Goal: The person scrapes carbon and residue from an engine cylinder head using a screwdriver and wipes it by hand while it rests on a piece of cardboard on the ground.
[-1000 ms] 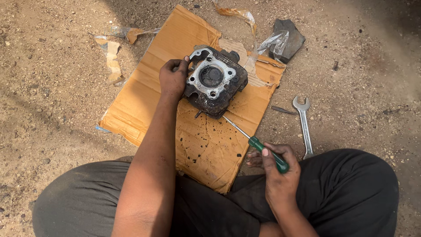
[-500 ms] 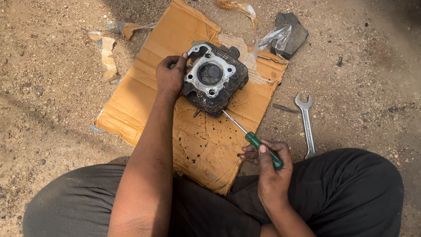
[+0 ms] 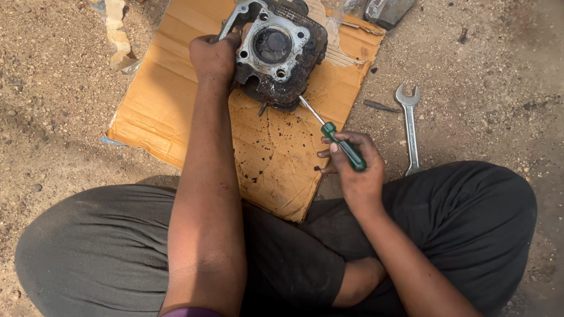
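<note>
Left hand is gripping the grimy engine cylinder at twelve o'clock while the right hand, clenched around the green screwdriver, is probing its lower edge, likely prying next.

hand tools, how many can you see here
2. A green-handled screwdriver is in the right hand, tip at the engine cylinder block. A wrench lies on the ground to the right. Others may be out of view.

I see a blackened grey engine cylinder on tan cardboard speckled with black spots, a green-handled screwdriver below it, and a silver wrench right of the cardboard.
</note>
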